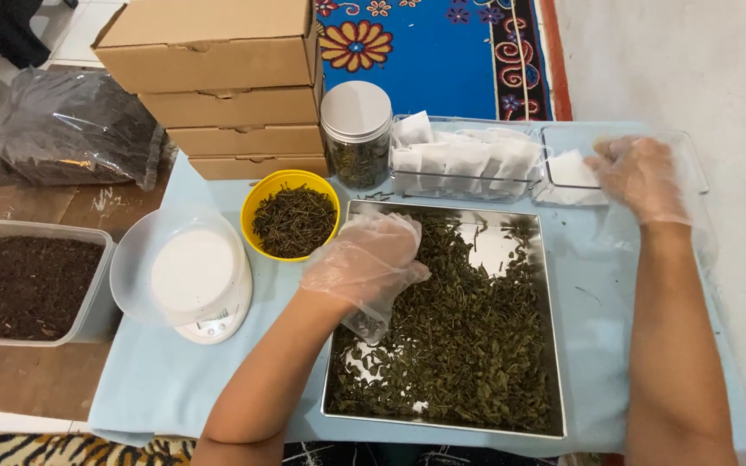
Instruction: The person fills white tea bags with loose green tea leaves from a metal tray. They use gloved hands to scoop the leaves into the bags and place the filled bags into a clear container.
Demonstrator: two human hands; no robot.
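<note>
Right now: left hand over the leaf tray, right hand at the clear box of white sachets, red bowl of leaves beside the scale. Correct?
Almost. The head view shows the bowl is yellow, not red. The rest holds: left hand over the tray, right hand at the clear box, scale beside the bowl.

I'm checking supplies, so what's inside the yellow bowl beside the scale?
The yellow bowl holds a heap of dark dried leaves. They cover its bottom, so anything beneath them cannot be seen.

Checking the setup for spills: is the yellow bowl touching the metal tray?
Apart. The head view shows a strip of light blue cloth between the yellow bowl and the left rim of the metal tray.
</note>
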